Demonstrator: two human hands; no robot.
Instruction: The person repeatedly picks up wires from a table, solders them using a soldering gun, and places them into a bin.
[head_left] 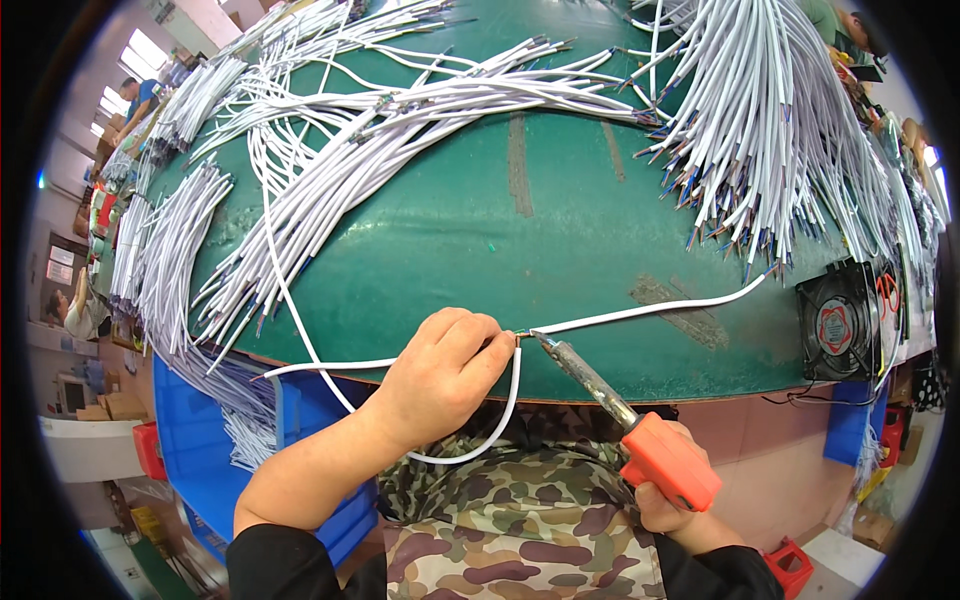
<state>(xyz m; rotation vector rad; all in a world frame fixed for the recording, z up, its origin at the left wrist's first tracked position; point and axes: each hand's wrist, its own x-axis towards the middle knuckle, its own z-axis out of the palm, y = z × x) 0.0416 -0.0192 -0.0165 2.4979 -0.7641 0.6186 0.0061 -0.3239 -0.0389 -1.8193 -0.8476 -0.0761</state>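
Note:
My left hand [443,372] pinches the stripped end of a white cable [650,309] at the near edge of the green table [450,230]. A second white cable loops down from the same pinch toward my lap. My right hand [672,512] grips the orange handle of a soldering iron [640,430]. Its metal tip touches the bare wire ends right beside my left fingertips.
Large bundles of white cables with stripped coloured ends [770,130] lie fanned over the table's right, back and left [170,250]. A small black fan [838,322] stands at the right edge. Blue bins [200,440] sit under the table at left. Other people work at far left and top right.

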